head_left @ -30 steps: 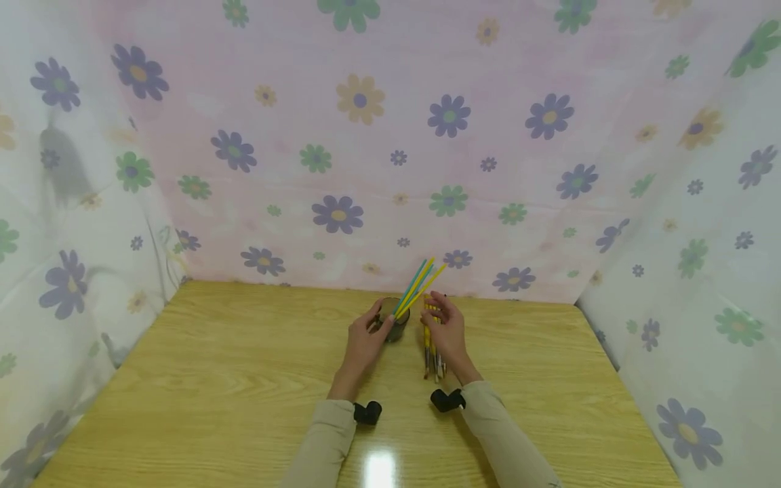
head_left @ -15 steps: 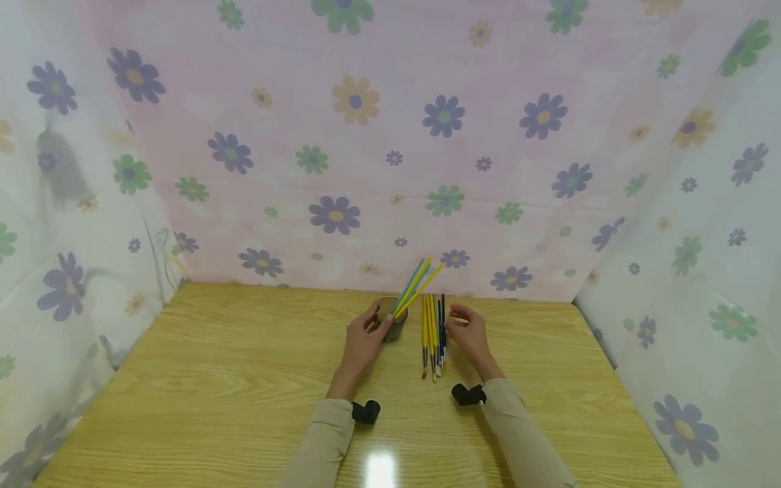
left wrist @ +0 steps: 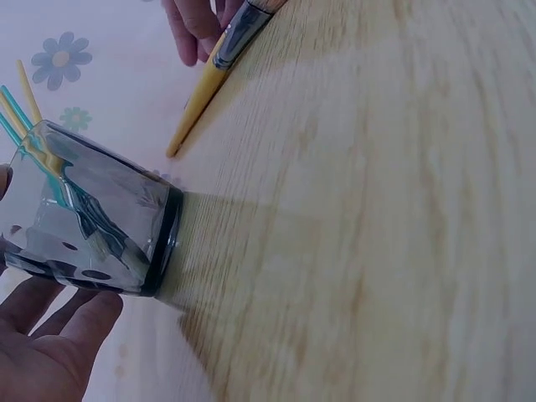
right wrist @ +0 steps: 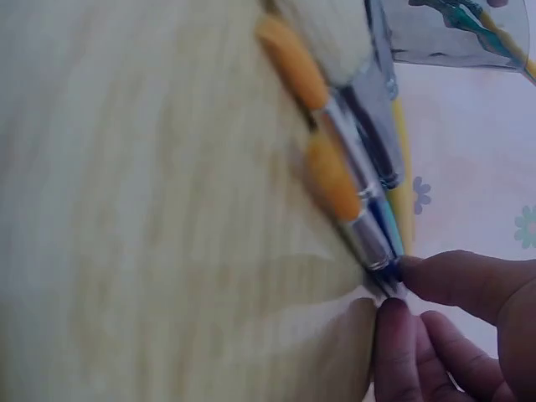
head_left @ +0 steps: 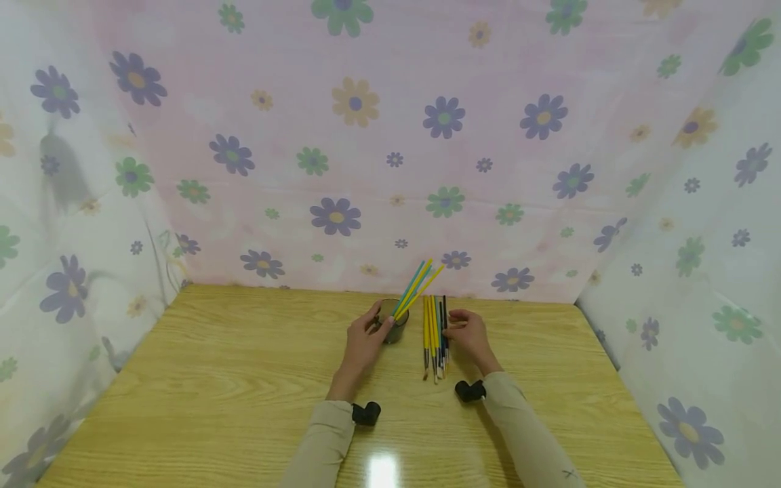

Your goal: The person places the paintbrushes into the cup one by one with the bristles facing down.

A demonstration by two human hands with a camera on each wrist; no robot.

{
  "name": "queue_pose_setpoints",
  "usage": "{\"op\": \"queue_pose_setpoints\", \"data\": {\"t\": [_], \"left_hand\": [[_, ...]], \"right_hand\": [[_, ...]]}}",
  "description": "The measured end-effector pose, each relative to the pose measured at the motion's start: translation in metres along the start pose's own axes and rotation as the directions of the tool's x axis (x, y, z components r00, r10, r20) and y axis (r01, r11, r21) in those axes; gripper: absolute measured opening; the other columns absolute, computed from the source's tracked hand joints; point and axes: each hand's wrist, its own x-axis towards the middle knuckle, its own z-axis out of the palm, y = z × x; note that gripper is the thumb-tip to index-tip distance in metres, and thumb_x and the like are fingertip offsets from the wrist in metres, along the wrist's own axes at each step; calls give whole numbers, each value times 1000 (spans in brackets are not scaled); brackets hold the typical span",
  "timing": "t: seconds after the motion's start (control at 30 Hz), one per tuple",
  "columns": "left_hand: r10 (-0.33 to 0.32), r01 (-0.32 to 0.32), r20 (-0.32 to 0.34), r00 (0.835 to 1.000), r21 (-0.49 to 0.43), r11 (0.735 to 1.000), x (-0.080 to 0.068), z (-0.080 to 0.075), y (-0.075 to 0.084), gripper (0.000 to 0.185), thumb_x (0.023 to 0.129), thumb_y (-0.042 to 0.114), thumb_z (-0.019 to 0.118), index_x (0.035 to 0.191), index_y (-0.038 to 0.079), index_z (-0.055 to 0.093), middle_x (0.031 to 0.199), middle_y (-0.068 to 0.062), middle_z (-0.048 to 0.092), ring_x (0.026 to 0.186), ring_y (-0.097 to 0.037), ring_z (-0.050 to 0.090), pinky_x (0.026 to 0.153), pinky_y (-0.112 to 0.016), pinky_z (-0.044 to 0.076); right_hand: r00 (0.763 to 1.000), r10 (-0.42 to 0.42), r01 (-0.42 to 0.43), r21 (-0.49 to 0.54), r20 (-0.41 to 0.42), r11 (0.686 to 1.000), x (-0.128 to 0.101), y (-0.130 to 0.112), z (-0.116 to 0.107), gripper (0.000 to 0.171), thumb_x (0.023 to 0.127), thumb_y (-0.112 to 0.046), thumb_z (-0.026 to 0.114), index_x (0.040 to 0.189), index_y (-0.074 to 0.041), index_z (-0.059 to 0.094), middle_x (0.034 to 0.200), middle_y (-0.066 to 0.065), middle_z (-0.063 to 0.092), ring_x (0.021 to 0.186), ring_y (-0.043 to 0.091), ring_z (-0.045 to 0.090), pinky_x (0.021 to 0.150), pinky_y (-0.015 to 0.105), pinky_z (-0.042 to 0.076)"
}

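Note:
My left hand (head_left: 366,340) grips a dark see-through glass (left wrist: 113,209) standing on the wooden table. Yellow and teal paintbrushes (head_left: 415,288) lean to the right in it, bristles down, as the left wrist view shows through its wall. To the right of the glass lies a row of several paintbrushes (head_left: 429,325), bristles toward me, with yellow, teal and dark handles. At the row's right edge my right hand (head_left: 468,337) pinches a dark-handled paintbrush (right wrist: 368,239) between thumb and fingertips. This brush has orange bristles and still lies against the others.
The wooden table (head_left: 244,366) ends at a flower-patterned cloth (head_left: 390,135) behind, with more such cloth on both sides. A black wrist mount (head_left: 366,413) sits at the left cuff, another black mount (head_left: 470,391) at the right.
My right hand has moved off the top of the brush row to its right side, then come in against the outermost dark brush. The left hand and glass have stayed put.

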Motion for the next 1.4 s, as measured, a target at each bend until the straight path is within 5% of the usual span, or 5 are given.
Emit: {"op": "queue_pose_setpoints", "data": {"t": [0.3, 0.57, 0.87, 1.4], "left_hand": [[-11, 11, 9, 1000, -13, 1000, -4, -1, 8, 59, 102, 20, 66, 154, 7, 43, 156, -26, 41, 142, -44, 41, 113, -58, 41], [-5, 5, 8, 1000, 5, 1000, -4, -1, 2, 59, 102, 24, 66, 155, 9, 44, 156, -23, 43, 141, -42, 44, 113, -55, 43], [0, 0, 12, 1000, 0, 1000, -5, 1, 3, 60, 102, 25, 66, 154, 9, 44, 155, -23, 44, 141, -42, 45, 112, -55, 43], [-18, 18, 8, 1000, 16, 1000, -2, 0, 6, 58, 102, 23, 66, 154, 10, 44, 156, -20, 44, 143, -37, 44, 113, -53, 44]], "right_hand": [[997, 78, -76, -86, 23, 993, -3, -3, -6, 47, 86, 6, 66, 132, 12, 58, 127, 31, 61, 116, 44, 62, 89, 44, 59], [996, 68, -50, -282, 54, 958, -7, -11, -7, 47, 85, -3, 75, 126, 14, 60, 120, 29, 63, 110, 40, 61, 92, 50, 55], [992, 77, -32, -383, 104, 923, -7, -11, -10, 50, 87, -8, 76, 129, 12, 57, 116, 25, 63, 105, 35, 61, 90, 49, 54], [984, 97, -33, -391, 146, 920, 3, -12, -12, 55, 85, -12, 76, 132, 8, 55, 117, 23, 62, 102, 34, 61, 90, 50, 54]]}}
